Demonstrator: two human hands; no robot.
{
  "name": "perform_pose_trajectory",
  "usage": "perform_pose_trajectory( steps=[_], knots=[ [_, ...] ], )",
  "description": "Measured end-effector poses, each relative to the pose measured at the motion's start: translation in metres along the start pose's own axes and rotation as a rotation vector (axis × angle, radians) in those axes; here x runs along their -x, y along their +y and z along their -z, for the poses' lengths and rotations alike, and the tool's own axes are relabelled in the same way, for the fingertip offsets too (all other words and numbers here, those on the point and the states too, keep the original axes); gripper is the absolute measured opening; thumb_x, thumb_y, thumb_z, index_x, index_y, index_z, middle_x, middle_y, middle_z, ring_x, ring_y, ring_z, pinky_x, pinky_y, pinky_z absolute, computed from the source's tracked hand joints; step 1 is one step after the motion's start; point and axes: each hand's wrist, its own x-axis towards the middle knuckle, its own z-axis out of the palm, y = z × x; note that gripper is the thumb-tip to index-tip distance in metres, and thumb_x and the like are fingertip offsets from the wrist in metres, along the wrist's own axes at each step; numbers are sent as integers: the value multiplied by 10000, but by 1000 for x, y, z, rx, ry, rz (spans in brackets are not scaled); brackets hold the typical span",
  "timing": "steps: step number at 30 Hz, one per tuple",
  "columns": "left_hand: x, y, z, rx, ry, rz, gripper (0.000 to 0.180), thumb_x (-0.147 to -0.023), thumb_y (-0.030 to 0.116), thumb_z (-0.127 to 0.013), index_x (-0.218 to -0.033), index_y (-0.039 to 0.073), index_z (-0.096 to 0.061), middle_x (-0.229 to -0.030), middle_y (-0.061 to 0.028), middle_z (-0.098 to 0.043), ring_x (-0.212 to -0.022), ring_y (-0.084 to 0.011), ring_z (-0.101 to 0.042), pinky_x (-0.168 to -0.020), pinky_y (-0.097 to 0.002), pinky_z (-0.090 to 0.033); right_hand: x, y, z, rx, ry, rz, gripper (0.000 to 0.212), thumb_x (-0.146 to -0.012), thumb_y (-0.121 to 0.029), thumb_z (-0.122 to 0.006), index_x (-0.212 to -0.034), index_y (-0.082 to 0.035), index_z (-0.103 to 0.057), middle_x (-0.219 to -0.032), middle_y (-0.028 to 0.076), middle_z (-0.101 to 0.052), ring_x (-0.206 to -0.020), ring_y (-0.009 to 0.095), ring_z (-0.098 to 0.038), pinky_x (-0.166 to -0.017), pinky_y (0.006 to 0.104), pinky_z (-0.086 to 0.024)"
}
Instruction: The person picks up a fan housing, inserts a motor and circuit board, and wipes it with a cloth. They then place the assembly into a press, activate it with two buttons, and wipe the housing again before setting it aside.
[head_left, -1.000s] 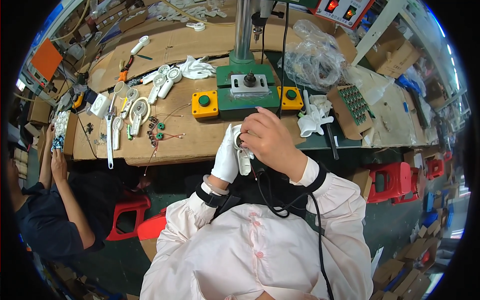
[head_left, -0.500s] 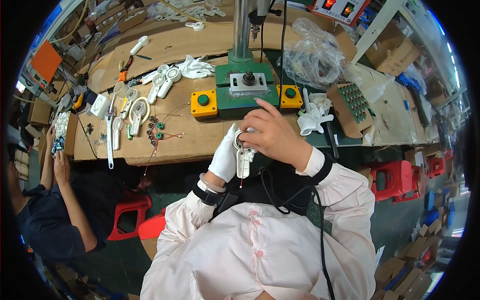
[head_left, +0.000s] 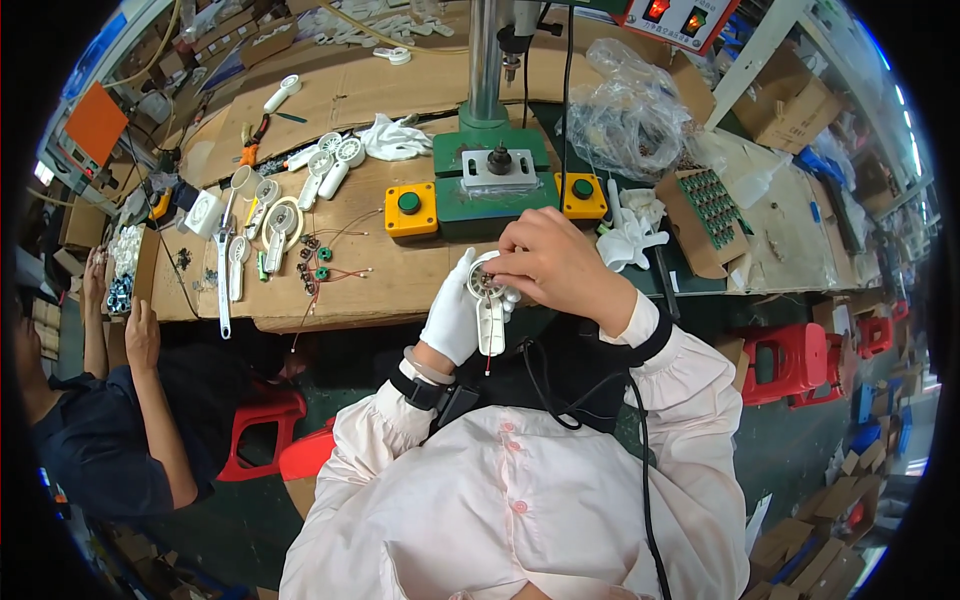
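Observation:
My left hand [head_left: 451, 318], in a white glove, holds a white handheld fan housing [head_left: 490, 322] just off the table's front edge. The housing has a round, open head and a short handle that points toward me. A thin red wire hangs from the handle's end. My bare right hand [head_left: 560, 268] has its fingertips bunched at the round head, against the small parts in its middle. What the fingertips pinch is too small and covered to make out.
A green press [head_left: 470, 213] with yellow button boxes [head_left: 410, 222] stands ahead. To the left lie fan parts [head_left: 283, 222], small wired motors [head_left: 322, 272] and a wrench [head_left: 222, 270]. Right are gloves [head_left: 630, 243] and a box of circuit boards [head_left: 690, 240]. A co-worker [head_left: 110, 430] sits at left.
My right hand's raised fingers have curled down, and the hand has turned over the fan housing's head. More of the round head shows now. The co-worker's near hand has shifted at the tray.

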Motion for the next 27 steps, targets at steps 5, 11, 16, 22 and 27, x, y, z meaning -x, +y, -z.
perform_pose_trajectory(
  steps=[5, 11, 16, 22, 27],
  knots=[
    [1, 0, -5, -3, 40, 14, 378, -1009, 395, -382, -1133, 88, -564, -971, -51, -646, -800, -193, -634, -689, -332, -532, 0, 2, -4, -11, -27, 35, 174, -736, -235, -751, -885, -152, -716, -814, -12, -545, -814, 197, -526, -709, 337, -393],
    [3, 2, -11, -38, 33, -20, 416, -1005, 444, -375, -1114, 93, -569, -954, -44, -643, -769, -176, -631, -662, -318, -537, -2, -1, -3, -12, -55, 27, 172, -733, -227, -751, -875, -139, -708, -811, -14, -550, -819, 193, -531, -720, 334, -402],
    [-3, -4, 3, 8, 34, 28, 526, -1003, 519, -327, -1170, 80, -564, -1021, -49, -646, -868, -161, -640, -751, -300, -542, -1, 0, -7, -4, -65, 45, 159, -730, -197, -747, -862, -122, -699, -795, -7, -553, -815, 199, -532, -711, 334, -422],
    [-4, -10, -2, -124, 170, 2, 538, -989, 560, -332, -1120, 99, -578, -949, -32, -641, -784, -162, -636, -672, -303, -546, -2, 6, -11, -92, -63, 30, 104, -724, -158, -730, -803, -108, -686, -785, 12, -557, -817, 223, -541, -715, 354, -475],
    [-6, -12, 0, -136, 194, -6, 511, -992, 542, -350, -1107, 102, -584, -921, -32, -640, -759, -172, -636, -647, -314, -544, -1, 11, -13, -151, -93, 71, 142, -736, -131, -728, -847, -65, -669, -790, 39, -554, -794, 242, -530, -681, 355, -473]
  ],
)
